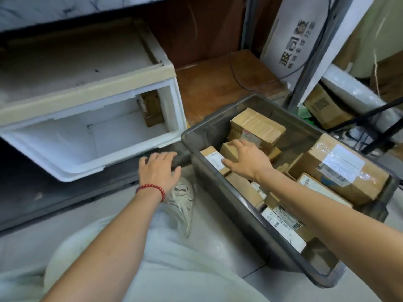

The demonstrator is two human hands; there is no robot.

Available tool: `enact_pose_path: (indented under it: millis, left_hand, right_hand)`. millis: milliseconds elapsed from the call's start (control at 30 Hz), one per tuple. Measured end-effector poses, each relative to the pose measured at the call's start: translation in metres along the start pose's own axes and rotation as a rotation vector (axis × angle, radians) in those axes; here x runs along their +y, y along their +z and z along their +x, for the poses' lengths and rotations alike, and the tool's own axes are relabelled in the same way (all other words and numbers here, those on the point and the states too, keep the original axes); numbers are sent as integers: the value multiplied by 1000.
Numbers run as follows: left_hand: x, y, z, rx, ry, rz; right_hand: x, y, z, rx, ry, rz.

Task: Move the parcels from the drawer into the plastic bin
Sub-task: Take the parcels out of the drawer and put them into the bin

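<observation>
both hands spread wide and holding nothing, parcels heaped in the plastic bin

left hand (red bead bracelet at the wrist) hangs above the floor between drawer and bin, over a pale shoe. right hand reaches into the grey plastic bin, fingers splayed above a small brown box; contact unclear. large taped parcel on the bin's right side. beyond, white drawer pulled open, one brown parcel in its far right corner.
</observation>
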State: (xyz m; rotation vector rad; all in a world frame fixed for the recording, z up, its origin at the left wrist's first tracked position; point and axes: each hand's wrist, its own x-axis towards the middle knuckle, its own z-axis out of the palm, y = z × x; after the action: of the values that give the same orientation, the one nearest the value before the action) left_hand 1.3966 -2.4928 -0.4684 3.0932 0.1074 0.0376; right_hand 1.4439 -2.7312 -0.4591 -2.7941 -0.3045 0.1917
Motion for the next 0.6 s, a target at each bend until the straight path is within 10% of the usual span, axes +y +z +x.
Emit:
enact_pose_path:
  millis: [600]
  left_hand:
    - [-163, -15, -5, -6, -349, -74]
  right_hand:
    - [-153, 48, 66, -181, -399, 48]
